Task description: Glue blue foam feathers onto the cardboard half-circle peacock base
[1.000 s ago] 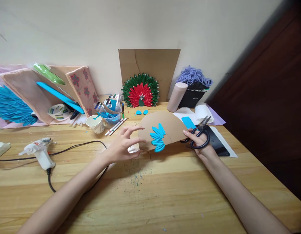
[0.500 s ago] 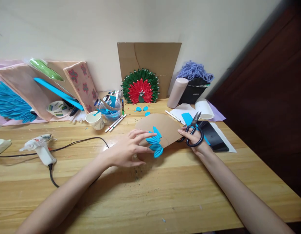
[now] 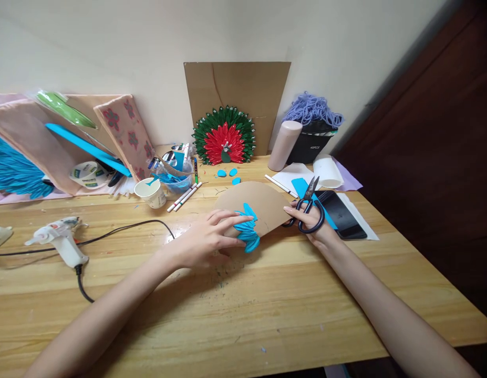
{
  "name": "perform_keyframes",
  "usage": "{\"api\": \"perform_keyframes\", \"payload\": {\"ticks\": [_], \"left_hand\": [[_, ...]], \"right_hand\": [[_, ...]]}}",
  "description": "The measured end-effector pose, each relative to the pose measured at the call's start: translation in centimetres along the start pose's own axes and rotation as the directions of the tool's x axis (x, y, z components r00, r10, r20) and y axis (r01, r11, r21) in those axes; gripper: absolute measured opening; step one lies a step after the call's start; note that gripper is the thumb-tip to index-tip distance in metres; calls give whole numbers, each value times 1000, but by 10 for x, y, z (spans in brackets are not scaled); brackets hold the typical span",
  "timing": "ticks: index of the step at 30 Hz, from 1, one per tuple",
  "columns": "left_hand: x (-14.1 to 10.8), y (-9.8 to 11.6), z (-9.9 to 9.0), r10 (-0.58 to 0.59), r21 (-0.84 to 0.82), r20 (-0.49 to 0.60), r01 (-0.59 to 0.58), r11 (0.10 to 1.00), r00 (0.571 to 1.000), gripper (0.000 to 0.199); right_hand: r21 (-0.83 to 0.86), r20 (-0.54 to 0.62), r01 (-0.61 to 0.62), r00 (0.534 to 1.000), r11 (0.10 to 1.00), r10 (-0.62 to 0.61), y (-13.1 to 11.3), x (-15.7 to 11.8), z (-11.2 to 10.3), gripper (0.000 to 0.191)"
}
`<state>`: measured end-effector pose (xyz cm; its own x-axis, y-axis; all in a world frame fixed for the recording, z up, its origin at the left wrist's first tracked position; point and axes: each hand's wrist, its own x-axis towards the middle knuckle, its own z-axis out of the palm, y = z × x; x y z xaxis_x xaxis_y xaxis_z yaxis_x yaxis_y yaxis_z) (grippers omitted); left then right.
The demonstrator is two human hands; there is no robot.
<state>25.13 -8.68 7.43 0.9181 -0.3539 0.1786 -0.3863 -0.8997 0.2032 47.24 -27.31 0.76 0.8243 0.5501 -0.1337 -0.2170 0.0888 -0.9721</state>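
From where I'm standing, the fan-shaped cardboard [image 3: 262, 202] is mid-frame over the counter [image 3: 211, 325]; can't tell if its lower edge touches. Blue petals [image 3: 248, 237] sit in a cluster on its L side. R hand [image 3: 314, 216] pinches the card's R corner w/ black-handled scissors [image 3: 308, 194] hooked on the same fingers, blades up toward upper R. L hand [image 3: 206, 239] is unclenched, fingers spread on the petals, gripping nothing I can see.

Main risk IMO: R hand's double load. If the pinch slackens, card could tip, or the scissors swing & nick it. Pressing too hard w/ L fingers might crease or shift petals, esp. if any aren't stuck firmly. Loose blue pieces [image 3: 232, 172] by the card's top edge could get knocked if it slides. Glue gun [image 3: 65, 241] at far L: L forearm could snag its cord [image 3: 84, 289] if it sweeps back.
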Motion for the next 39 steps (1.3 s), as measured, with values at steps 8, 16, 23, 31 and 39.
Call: {"api": "perform_keyframes", "payload": {"ticks": [8, 16, 23, 31, 39], "left_hand": [[0, -3, -8, -8, -25, -42, 7, 1000, 999, 38], [61, -2, -25, 124, -12, -133, -126, 992, 983, 25], [83, -4, -13, 163, -9, -100, -164, 986, 982, 25], [69, -9, -6, 104, -39, -55, -107, 994, 993, 25], [35, -14, 7, 35, -133, -29, -38, 990, 999, 22]], "right_hand": [[26, -15, 1, 1000, 1000, -1, 2, -1, 3, 41], [14, 1, 10, 1000, 1000, -10, 3, -10, 18, 42], [34, 8, 16, 1000, 999, -16, -4, -17, 22, 44], [71, 55, -26, 998, 997, 22, 1, -23, 33, 44], [-15, 159, -77, 984, 997, 78, 12, -33, 53, 39]]}}
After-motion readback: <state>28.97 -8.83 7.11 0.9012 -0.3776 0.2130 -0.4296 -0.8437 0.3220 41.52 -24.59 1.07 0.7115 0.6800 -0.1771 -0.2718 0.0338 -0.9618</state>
